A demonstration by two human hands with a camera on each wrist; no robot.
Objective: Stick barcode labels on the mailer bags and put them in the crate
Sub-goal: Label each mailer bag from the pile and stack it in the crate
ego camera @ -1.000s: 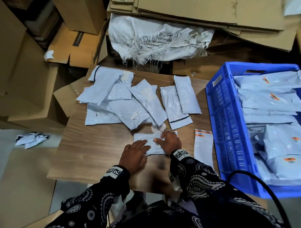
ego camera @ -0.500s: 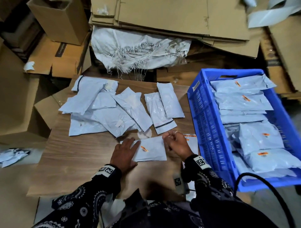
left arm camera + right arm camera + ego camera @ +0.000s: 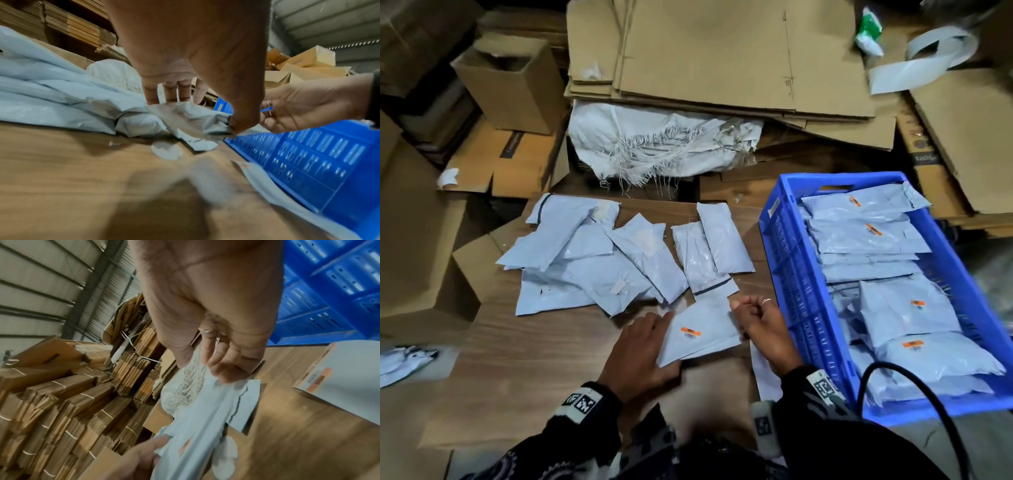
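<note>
1. The left hand (image 3: 640,356) grips the near-left corner of a pale mailer bag (image 3: 702,330), thumb on top and fingers under it, lifted off the wooden tabletop (image 3: 524,359).
2. The right hand (image 3: 763,323) pinches the bag's far-right edge with curled fingers; the fingertips are hidden from the head view.
3. An orange barcode label (image 3: 691,333) sits on the bag's upper face; its print is too small to read.
4. Just right stands the blue crate (image 3: 801,308), holding labelled mailer bags (image 3: 893,308); its far-right corner is cut off.
5. A label sheet (image 3: 762,370) lies on the tabletop beside the crate, mostly hidden under the right forearm.
6. A pile of unlabelled mailer bags (image 3: 599,267) overlaps behind the hands.
7. Both wrist views are blurred by motion.
</note>
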